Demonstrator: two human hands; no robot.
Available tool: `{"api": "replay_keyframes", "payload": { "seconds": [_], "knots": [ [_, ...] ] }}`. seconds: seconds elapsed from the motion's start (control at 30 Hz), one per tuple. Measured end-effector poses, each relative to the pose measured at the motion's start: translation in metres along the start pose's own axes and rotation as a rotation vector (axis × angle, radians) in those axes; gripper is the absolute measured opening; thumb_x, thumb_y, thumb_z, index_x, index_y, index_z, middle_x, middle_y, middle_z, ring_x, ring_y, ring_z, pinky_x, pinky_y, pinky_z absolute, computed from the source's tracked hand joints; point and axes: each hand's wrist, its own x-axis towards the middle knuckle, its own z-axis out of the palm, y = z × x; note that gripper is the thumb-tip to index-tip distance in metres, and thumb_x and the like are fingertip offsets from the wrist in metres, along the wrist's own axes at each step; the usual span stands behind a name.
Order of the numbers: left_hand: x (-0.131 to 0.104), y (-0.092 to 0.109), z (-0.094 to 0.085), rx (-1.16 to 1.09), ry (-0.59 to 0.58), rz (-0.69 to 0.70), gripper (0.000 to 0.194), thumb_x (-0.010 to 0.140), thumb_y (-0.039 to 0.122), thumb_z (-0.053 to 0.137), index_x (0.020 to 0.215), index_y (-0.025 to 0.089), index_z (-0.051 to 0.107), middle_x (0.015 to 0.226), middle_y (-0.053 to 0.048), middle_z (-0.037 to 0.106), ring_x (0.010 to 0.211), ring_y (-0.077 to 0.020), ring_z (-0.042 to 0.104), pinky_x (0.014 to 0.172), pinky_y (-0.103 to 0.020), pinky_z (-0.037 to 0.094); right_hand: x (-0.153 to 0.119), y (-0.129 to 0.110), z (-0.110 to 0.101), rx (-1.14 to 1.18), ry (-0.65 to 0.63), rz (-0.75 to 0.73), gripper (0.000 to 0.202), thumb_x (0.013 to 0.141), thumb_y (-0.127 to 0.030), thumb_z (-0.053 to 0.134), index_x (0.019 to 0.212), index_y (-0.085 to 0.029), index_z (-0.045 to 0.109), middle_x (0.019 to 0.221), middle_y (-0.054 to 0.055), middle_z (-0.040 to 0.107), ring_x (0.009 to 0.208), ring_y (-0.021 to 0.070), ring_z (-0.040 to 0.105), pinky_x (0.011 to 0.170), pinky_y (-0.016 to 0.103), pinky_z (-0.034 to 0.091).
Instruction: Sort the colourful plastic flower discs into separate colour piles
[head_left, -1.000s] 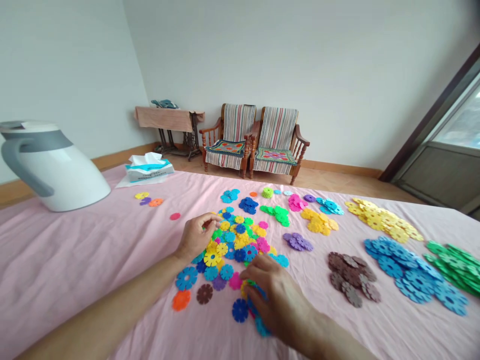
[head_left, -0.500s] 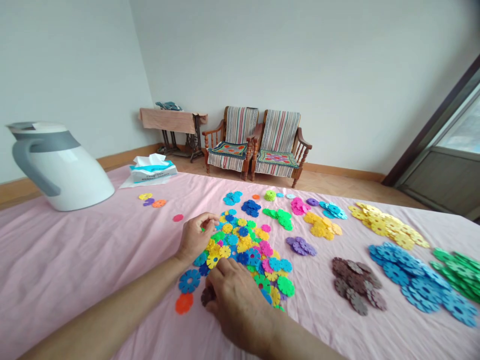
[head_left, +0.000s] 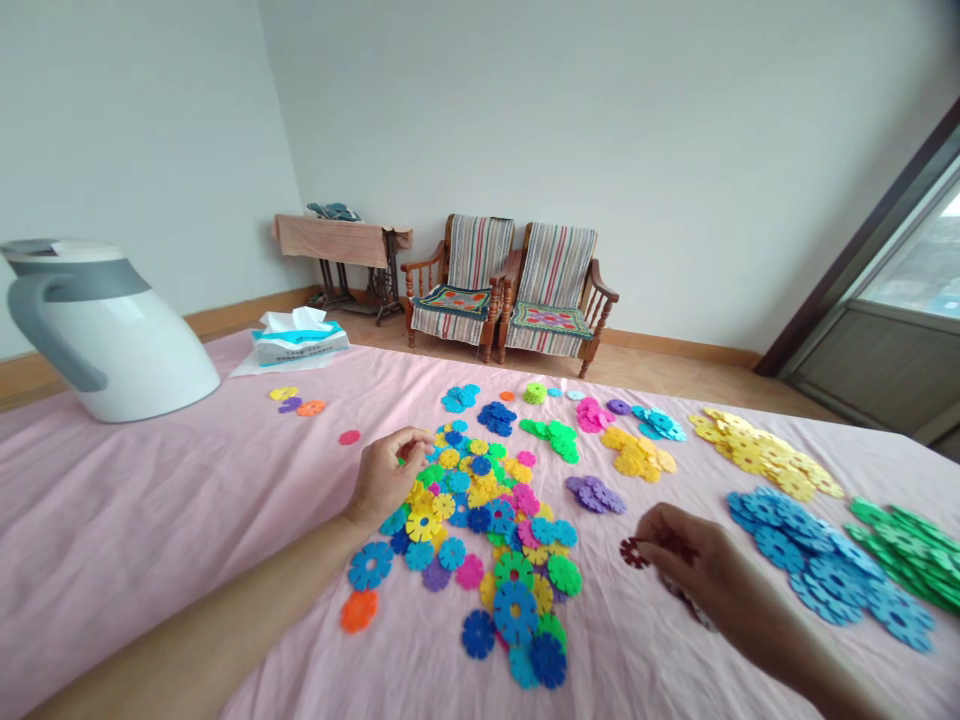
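Note:
My right hand (head_left: 694,560) is closed over the brown pile, pinching a dark brown snowflake disc (head_left: 634,553) between thumb and fingers. Most of the brown pile is hidden beneath that hand. At the left edge of the mixed heap of snowflake discs (head_left: 480,490) is my left hand (head_left: 386,475), its fingers curled together. A bit of green shows by its fingertips; I cannot tell whether it is held. Close to my left forearm lie a large blue disc (head_left: 370,567) and an orange disc (head_left: 359,611).
One-colour piles lie to the right: purple (head_left: 594,494), blue (head_left: 829,560), green (head_left: 907,550) and yellow (head_left: 761,450). More small piles line the far side. A white and grey jug (head_left: 142,340) and a tissue box (head_left: 300,342) stand at the left on the pink cloth (head_left: 187,520).
My right hand has moved right from the mixed heap to the brown pile, carrying a brown disc. Discs it covered now show. My left hand stays at the heap; the view shifts slightly.

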Motion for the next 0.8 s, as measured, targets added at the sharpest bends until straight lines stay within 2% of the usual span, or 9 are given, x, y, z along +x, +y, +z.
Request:
{"api": "replay_keyframes", "payload": {
  "seconds": [0.13, 0.27, 0.33, 0.37, 0.5, 0.6, 0.7, 0.8],
  "knots": [
    [0.0, 0.0, 0.0, 0.001, -0.004, -0.003, 0.02, 0.08, 0.026, 0.049, 0.086, 0.017, 0.066, 0.076, -0.002, 0.071, 0.062, -0.0157, 0.066, 0.06, -0.024, 0.053, -0.013, 0.04, -0.024, -0.022, -0.031, -0.009, 0.02, 0.081, -0.035, 0.051, 0.063, -0.026, 0.055, 0.064, 0.006, 0.061, 0.058, 0.0187, 0.055, 0.053, 0.032, 0.042],
    [0.0, 0.0, -0.001, -0.01, -0.012, -0.019, 0.021, 0.08, 0.027, 0.049, 0.087, 0.017, 0.066, 0.075, -0.002, 0.071, 0.06, -0.0156, 0.066, 0.059, -0.025, 0.053, -0.012, 0.054, -0.027, -0.158, 0.135, 0.011, 0.017, 0.079, -0.035, 0.052, 0.067, -0.028, 0.061, 0.064, 0.004, 0.063, 0.056, 0.0202, 0.056, 0.051, 0.032, 0.042],
    [0.0, 0.0, 0.0, -0.014, -0.015, -0.024, 0.021, 0.08, 0.027, 0.049, 0.087, 0.017, 0.066, 0.075, -0.002, 0.071, 0.06, -0.0158, 0.066, 0.059, -0.025, 0.053, -0.007, 0.047, -0.021, -0.184, 0.214, 0.013, 0.015, 0.081, -0.036, 0.05, 0.075, -0.029, 0.063, 0.068, 0.004, 0.065, 0.058, 0.0203, 0.058, 0.052, 0.032, 0.043],
    [0.0, 0.001, 0.0, -0.016, -0.014, -0.028, 0.021, 0.08, 0.027, 0.05, 0.087, 0.017, 0.066, 0.075, -0.002, 0.071, 0.061, -0.0159, 0.066, 0.059, -0.025, 0.053, -0.004, 0.04, -0.017, -0.193, 0.215, 0.006, 0.015, 0.081, -0.035, 0.05, 0.076, -0.029, 0.063, 0.069, 0.003, 0.065, 0.059, 0.0199, 0.058, 0.053, 0.032, 0.042],
    [0.001, 0.004, 0.0, -0.02, -0.012, -0.037, 0.02, 0.08, 0.026, 0.05, 0.086, 0.016, 0.066, 0.077, -0.003, 0.071, 0.062, -0.0161, 0.066, 0.06, -0.025, 0.053, 0.006, -0.001, 0.009, -0.223, 0.078, -0.113, 0.017, 0.084, -0.028, 0.047, 0.076, -0.026, 0.062, 0.069, 0.002, 0.063, 0.062, 0.0171, 0.057, 0.057, 0.029, 0.042],
    [0.0, 0.006, -0.001, -0.022, -0.014, -0.044, 0.021, 0.08, 0.027, 0.049, 0.085, 0.016, 0.066, 0.078, -0.003, 0.071, 0.064, -0.0162, 0.066, 0.061, -0.025, 0.053, 0.016, -0.024, 0.029, -0.204, 0.025, -0.215, 0.02, 0.086, -0.023, 0.044, 0.086, -0.023, 0.064, 0.081, 0.003, 0.063, 0.068, 0.0157, 0.059, 0.062, 0.028, 0.043],
    [-0.001, 0.006, -0.002, -0.015, -0.015, -0.05, 0.021, 0.08, 0.028, 0.049, 0.085, 0.016, 0.066, 0.077, -0.003, 0.071, 0.063, -0.0161, 0.066, 0.06, -0.025, 0.053, 0.027, -0.03, 0.044, -0.196, 0.002, -0.24, 0.025, 0.085, -0.019, 0.045, 0.101, -0.02, 0.063, 0.093, 0.007, 0.061, 0.077, 0.0168, 0.06, 0.068, 0.029, 0.044],
    [-0.001, 0.004, -0.002, 0.002, -0.015, -0.038, 0.021, 0.081, 0.028, 0.049, 0.086, 0.016, 0.066, 0.076, -0.003, 0.071, 0.062, -0.0159, 0.066, 0.061, -0.025, 0.053, 0.035, -0.028, 0.051, -0.226, -0.018, -0.206, 0.025, 0.083, -0.019, 0.049, 0.103, -0.02, 0.063, 0.097, 0.008, 0.058, 0.083, 0.0196, 0.059, 0.072, 0.031, 0.044]
  ]
}}
